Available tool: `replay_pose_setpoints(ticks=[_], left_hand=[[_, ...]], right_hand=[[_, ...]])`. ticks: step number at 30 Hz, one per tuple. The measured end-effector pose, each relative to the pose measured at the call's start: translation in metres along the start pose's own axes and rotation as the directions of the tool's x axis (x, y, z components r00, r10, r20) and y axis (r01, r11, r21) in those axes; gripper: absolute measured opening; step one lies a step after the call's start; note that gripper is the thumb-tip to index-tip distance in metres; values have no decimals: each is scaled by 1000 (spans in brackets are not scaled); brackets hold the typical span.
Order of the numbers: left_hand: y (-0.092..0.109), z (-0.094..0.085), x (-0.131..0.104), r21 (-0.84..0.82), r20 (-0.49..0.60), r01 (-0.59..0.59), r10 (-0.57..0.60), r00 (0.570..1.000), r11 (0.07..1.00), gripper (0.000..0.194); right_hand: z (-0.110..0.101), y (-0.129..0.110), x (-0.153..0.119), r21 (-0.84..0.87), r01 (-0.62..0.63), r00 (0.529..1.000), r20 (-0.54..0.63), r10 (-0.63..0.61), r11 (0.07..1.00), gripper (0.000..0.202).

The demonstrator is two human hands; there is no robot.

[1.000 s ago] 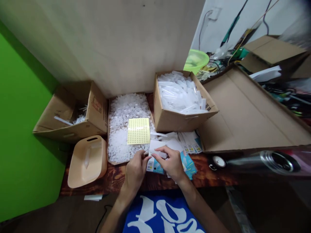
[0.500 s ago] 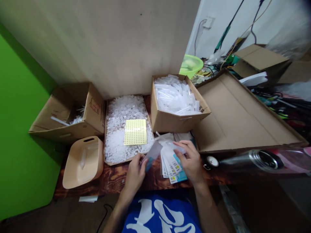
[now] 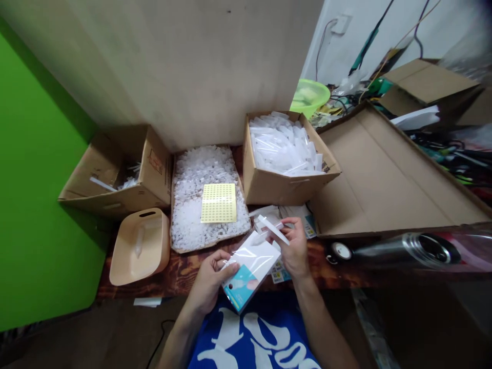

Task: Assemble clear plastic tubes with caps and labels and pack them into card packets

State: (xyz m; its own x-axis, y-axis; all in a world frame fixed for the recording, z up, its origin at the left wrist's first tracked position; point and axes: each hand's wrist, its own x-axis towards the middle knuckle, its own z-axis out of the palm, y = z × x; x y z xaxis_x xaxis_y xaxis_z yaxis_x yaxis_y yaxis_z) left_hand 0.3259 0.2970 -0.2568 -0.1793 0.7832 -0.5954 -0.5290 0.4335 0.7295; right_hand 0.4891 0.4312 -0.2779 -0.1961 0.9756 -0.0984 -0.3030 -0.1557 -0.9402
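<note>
Head view: the left hand (image 3: 209, 279) has its grip closed on the lower edge of a clear plastic packet (image 3: 248, 269) with a blue-and-white card inside, held above the tabletop (image 3: 184, 269) edge. The right hand (image 3: 295, 246), just right of the packet's top, pinches a small white strip (image 3: 272, 229). Beyond both grips lie a tray of white pieces (image 3: 192, 205) bearing a yellow sticker sheet (image 3: 219, 203), and a cardboard box of clear bags (image 3: 284, 154).
</note>
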Motion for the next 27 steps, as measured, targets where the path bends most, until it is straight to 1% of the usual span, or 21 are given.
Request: replay_pose_setpoints(ticks=[1,3,4,5,7,9,11,12,13,14,15,17,18,19,20,21,22,23,24,25,27], left_hand=[[-1,1,-1,-1,11,-13,13,1000,1000,50],[-3,3,-1,18,22,-51,50,998,999,49],[-4,4,-1,32,17,-70,69,997,997,48],[-5,5,-1,45,5,-85,85,996,995,48],[-8,8,0,67,-37,-104,106,994,992,49],[-12,8,2,99,-69,-111,118,991,989,50],[-17,7,3,180,-53,-123,135,989,976,48],[-18,7,4,237,-25,-138,148,989,962,46],[-19,6,3,296,7,-160,166,986,942,43],[-20,4,2,349,42,-190,187,982,918,39],[-19,3,0,393,81,-224,209,975,892,35],[-18,-2,-3,471,171,-298,245,954,830,28],[-17,-5,-4,525,198,-338,274,941,781,27],[-17,-9,-4,598,194,-373,323,926,709,28],[-18,-14,-2,685,161,-390,395,905,615,29],[-20,-19,1,773,112,-380,481,870,507,29],[-23,-25,5,848,69,-346,564,823,401,26],[-26,-30,11,902,46,-303,632,774,306,22],[-30,-35,16,936,49,-268,672,739,227,19],[-34,-38,22,954,77,-252,687,723,159,19],[-40,-43,31,964,146,-257,683,716,63,21]], right_hand=[[-2,4,-3,-34,-15,1000,14,16,999,47],[-8,10,-9,-128,-39,996,77,49,991,36],[-12,12,-12,-173,-36,991,119,57,984,33],[-15,13,-14,-204,-22,986,157,55,979,35],[-21,10,-18,-211,7,976,213,39,977,47],[-28,3,-20,-176,-7,960,273,56,984,63],[-35,-3,-22,-178,-50,917,381,116,983,79],[-40,-5,-23,-212,-55,887,439,145,976,80],[-46,-5,-25,-266,-46,860,481,174,963,76],[-52,-3,-26,-335,-28,845,495,201,942,67],[-57,-1,-28,-407,-16,849,476,227,913,57],[-67,7,-31,-506,-28,879,398,262,862,43],[-71,10,-31,-522,-45,897,354,265,851,40],[-74,12,-31,-525,-56,917,310,251,850,38],[-75,13,-30,-522,-56,933,275,231,851,37],[-76,12,-27,-518,-52,948,243,205,854,36],[-75,10,-24,-513,-47,961,211,180,857,36],[-73,8,-21,-505,-46,971,181,158,862,35],[-71,5,-17,-494,-48,976,161,145,868,35],[-68,2,-13,-482,-53,979,149,141,875,35],[-61,-2,-6,-484,-60,980,140,145,873,36]])
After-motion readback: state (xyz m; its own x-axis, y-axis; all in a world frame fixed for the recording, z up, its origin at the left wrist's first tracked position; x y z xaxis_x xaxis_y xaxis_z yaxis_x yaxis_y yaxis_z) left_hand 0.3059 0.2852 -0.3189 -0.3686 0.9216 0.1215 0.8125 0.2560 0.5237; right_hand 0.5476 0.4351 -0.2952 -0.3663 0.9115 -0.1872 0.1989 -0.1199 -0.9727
